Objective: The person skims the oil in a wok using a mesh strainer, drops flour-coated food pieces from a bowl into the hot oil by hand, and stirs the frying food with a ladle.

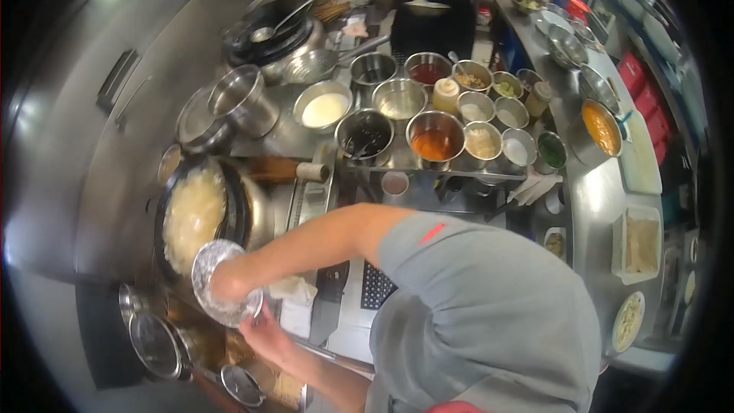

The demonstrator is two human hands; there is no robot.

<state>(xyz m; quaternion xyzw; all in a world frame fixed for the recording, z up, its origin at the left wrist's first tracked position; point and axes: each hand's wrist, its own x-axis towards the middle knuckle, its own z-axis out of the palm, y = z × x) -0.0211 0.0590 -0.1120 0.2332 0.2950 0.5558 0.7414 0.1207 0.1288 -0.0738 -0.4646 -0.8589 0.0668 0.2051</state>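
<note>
My left hand [264, 330] grips the near rim of a metal bowl [205, 264], with its fingers closed on the edge. White, floury-looking stuff coats the inside of the bowl. My right hand [228, 281] reaches down into the bowl, and its fingers are hidden there. Right beside the bowl is a large dark wok [238, 206], filled with pale yellow, foaming liquid [195, 214]. The bowl's far edge overlaps the wok's rim in view; whether they touch I cannot tell.
A shelf holds several metal pots of sauces, including a red-orange sauce [434, 141] and a white liquid [324, 110]. Strainers [157, 344] lie below the wok. A co-worker [436, 30] holds a ladle at the back. A steel counter [592, 214] runs along the right.
</note>
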